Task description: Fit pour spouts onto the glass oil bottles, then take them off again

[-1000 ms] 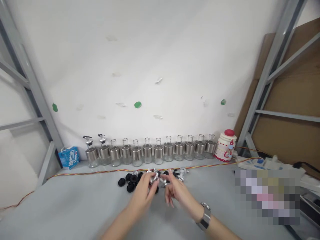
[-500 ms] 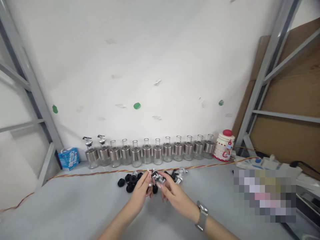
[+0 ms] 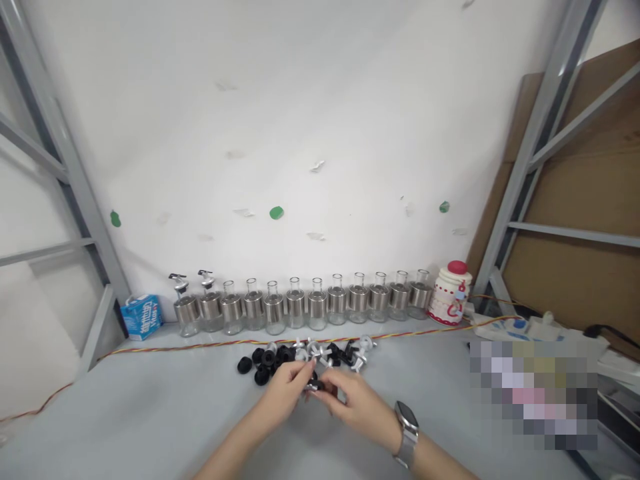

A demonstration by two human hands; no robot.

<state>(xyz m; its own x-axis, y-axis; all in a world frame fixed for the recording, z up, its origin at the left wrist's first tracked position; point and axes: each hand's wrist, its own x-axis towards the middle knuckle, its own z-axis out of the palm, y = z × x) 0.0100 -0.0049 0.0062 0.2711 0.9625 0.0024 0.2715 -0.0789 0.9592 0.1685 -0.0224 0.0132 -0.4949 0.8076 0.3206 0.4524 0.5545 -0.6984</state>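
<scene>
My left hand (image 3: pixel 289 390) and my right hand (image 3: pixel 347 395) meet at the middle of the grey table. Between their fingertips they grip a small black-and-silver bottle pourer part (image 3: pixel 314 385), mostly hidden by the fingers. Just beyond lie black rubber stoppers (image 3: pixel 261 375) on the left and silver pourer spouts (image 3: pixel 360 357) with black pieces (image 3: pixel 343 353) on the right, heaped loosely. Against the wall stands a row of glass bottles (image 3: pixel 274 310) with steel sleeves. The two leftmost have a pourer top (image 3: pixel 207 280) fitted; the others have open necks.
A blue drink carton (image 3: pixel 143 317) stands at the row's left end, a white jar with a red lid (image 3: pixel 450 293) at its right. A twisted red-yellow wire (image 3: pixel 220 344) runs across the table before the bottles. A power strip (image 3: pixel 540 330) and a blurred-out item lie right.
Both hands have drawn back from the heap toward me, with the pourer part between their fingers. More of the silver spouts behind now shows.
</scene>
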